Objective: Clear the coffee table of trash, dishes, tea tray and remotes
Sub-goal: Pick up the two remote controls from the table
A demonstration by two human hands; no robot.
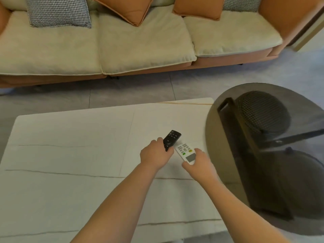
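On white table (70, 155), left hand (154, 155) grips black remote (171, 138), right hand (198, 163) grips white remote (186, 152).

There is one view only, from a camera worn on the person's head. It looks forward and steeply down over the white table (70, 155), whose near edge runs out of the bottom of the picture. Both forearms reach in from the bottom edge, so the lens sits close above them, and the left hand (155, 153) and right hand (199, 164) lie near the middle of the picture. The lens is wide: the table's edges bow, and the sofa (140, 46) across the floor fills the top, seen from above its seat cushions. A dark round glass top (228, 106) beside the table takes the right side.
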